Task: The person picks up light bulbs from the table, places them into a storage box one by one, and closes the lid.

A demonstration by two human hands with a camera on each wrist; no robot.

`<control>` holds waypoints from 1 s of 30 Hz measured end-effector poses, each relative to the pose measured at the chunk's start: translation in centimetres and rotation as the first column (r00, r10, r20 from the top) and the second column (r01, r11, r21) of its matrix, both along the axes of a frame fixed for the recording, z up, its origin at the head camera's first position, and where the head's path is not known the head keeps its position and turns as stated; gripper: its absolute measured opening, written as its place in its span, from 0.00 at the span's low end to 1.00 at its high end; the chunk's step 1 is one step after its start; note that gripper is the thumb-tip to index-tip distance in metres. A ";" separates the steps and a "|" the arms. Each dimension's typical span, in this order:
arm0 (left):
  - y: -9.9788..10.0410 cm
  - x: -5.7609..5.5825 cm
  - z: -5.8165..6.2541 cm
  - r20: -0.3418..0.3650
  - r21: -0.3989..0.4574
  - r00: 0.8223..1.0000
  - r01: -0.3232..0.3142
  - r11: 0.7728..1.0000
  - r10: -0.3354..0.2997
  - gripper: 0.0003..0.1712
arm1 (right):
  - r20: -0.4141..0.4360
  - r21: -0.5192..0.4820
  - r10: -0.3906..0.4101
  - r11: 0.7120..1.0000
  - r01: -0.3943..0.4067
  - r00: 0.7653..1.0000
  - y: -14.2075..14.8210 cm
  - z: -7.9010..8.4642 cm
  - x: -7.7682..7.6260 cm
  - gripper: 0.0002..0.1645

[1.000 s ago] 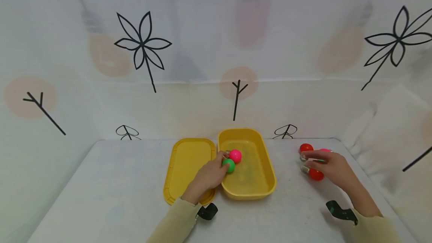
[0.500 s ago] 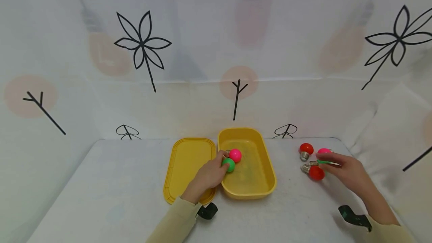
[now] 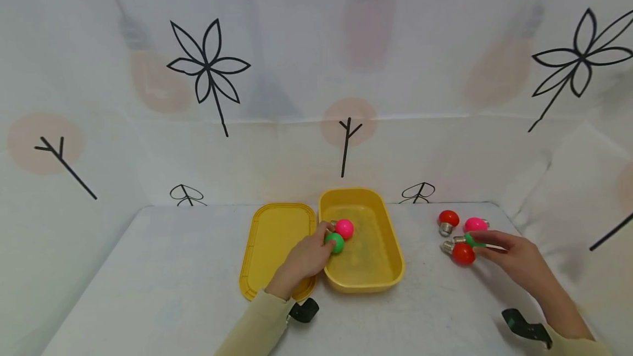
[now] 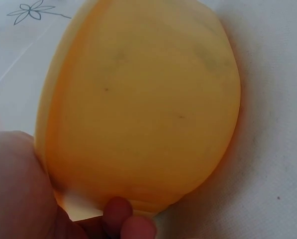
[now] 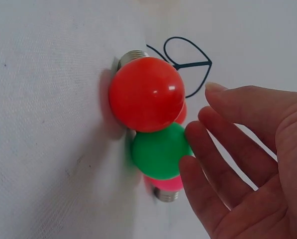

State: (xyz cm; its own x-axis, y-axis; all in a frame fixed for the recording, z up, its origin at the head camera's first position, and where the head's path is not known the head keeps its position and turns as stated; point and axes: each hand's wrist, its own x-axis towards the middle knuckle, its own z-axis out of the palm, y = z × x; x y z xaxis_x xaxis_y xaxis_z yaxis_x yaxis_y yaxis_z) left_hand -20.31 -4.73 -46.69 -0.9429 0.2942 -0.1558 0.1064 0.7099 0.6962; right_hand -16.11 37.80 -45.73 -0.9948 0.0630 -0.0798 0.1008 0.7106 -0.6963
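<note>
My left hand (image 3: 306,254) grips the left wall of a yellow plastic box (image 3: 394,260). In the left wrist view two fingertips (image 4: 138,226) curl at the lower edge of that box (image 4: 143,99). Inside it, beside my fingers, lie a green light bulb (image 3: 336,242) and a pink one (image 3: 344,228). On the right, my right hand (image 3: 514,257) reaches over another green bulb (image 3: 472,240), its fingers spread and relaxed. From the right wrist view, fingertips are close to this green bulb (image 5: 160,152); contact is unclear. A red bulb (image 5: 148,94) lies against it.
A yellow lid (image 3: 282,235) lies flat left of the box. Another red bulb (image 3: 449,218) and a pink bulb (image 3: 476,224) lie behind the right hand's green one. White cloth walls (image 3: 277,153) with black plant drawings rise around the white table (image 3: 148,279).
My right hand has drawn back to the right and slightly nearer, away from the red bulbs, so more of the bulbs show. My left hand and the box stay put.
</note>
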 end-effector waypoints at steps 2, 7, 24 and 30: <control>0.0 0.0 0.0 -0.002 -0.001 1.000 0.000 1.000 0.000 0.20 | 0.006 -0.004 -0.004 1.000 0.004 1.000 0.0 0.0 0.0 0.34; 0.0 0.0 -0.1 -0.008 -0.002 1.000 0.006 1.000 -0.006 0.20 | 0.006 -0.007 -0.007 1.000 0.007 1.000 -0.2 -0.1 0.2 0.35; 0.0 0.0 -0.1 0.000 0.007 1.000 0.000 1.000 0.000 0.19 | -0.073 0.068 0.034 0.997 -0.029 0.997 -1.0 -0.8 0.2 0.26; 0.0 0.0 0.0 0.002 0.007 1.000 -0.003 1.000 0.003 0.19 | -0.043 0.067 0.022 0.998 -0.019 0.999 -1.3 -0.7 0.2 0.28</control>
